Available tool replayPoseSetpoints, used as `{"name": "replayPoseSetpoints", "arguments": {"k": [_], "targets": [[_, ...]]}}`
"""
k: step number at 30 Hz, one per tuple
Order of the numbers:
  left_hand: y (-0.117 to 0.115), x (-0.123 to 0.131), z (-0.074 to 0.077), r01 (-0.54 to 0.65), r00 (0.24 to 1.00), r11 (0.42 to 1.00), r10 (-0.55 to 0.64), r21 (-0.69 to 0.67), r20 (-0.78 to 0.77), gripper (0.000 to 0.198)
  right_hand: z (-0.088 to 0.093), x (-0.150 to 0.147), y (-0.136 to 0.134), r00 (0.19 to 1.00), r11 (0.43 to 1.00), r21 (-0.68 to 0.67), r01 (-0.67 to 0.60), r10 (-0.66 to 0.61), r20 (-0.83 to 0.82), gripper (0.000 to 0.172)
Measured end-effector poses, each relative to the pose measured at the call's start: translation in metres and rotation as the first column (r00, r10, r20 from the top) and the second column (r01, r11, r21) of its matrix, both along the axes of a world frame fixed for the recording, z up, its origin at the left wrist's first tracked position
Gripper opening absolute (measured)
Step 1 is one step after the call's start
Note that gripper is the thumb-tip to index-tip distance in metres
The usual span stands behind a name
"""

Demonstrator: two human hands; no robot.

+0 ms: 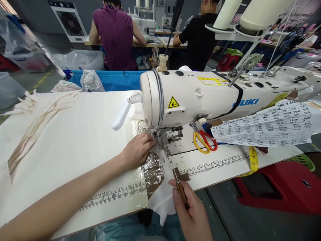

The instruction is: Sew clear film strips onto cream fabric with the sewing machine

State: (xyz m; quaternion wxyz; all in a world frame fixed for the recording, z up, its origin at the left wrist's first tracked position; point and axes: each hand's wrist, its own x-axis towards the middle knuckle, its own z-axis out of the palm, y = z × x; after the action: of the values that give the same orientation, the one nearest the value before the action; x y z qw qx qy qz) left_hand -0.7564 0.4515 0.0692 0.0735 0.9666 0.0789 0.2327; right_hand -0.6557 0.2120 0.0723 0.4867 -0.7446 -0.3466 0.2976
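Note:
A white sewing machine [185,97] stands over the table, its needle and presser foot area at the lower left of the head. My left hand [137,149] is beside the presser foot, fingers curled together on the edge of a white piece of fabric [163,197]; the fingertips are partly hidden. The fabric runs from the foot down over the table's front edge. In my right hand [192,209] is an awl [181,190] with a wooden handle, its thin metal shaft pointing up toward the foot. The right thumb and index finger lie close to the fabric.
Scissors [205,141] with red and yellow handles lie right of the needle, near handwritten sheets [265,125]. A yellow tape measure [253,160] hangs over the front edge. Cream fabric strips [37,134] lie at left. A red stool [283,187] stands right; two people sit beyond.

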Motion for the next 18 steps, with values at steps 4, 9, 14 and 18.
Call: {"name": "replayPoseSetpoints", "arguments": {"k": [4, 9, 14, 18], "targets": [[-0.004, -0.001, 0.001, -0.108, 0.992, 0.989, 0.114, 0.097, -0.061, 0.036, 0.004, 0.007, 0.012, 0.988, 0.994, 0.043, -0.102, 0.097, 0.122, 0.034], [-0.007, -0.003, 0.003, -0.060, 0.998, 0.998, 0.060, 0.030, -0.014, 0.031, 0.009, 0.011, 0.021, 0.971, 0.989, 0.065, -0.132, 0.115, 0.211, 0.031], [-0.006, -0.001, 0.002, -0.046, 0.995, 0.997, 0.051, 0.054, -0.085, 0.032, 0.012, 0.013, 0.028, 0.972, 0.989, 0.035, -0.142, 0.133, 0.194, 0.030], [-0.007, -0.001, 0.001, -0.133, 0.984, 0.987, 0.142, 0.089, -0.105, 0.036, 0.008, 0.014, 0.037, 0.961, 0.984, 0.060, -0.165, 0.147, 0.235, 0.028]]}}
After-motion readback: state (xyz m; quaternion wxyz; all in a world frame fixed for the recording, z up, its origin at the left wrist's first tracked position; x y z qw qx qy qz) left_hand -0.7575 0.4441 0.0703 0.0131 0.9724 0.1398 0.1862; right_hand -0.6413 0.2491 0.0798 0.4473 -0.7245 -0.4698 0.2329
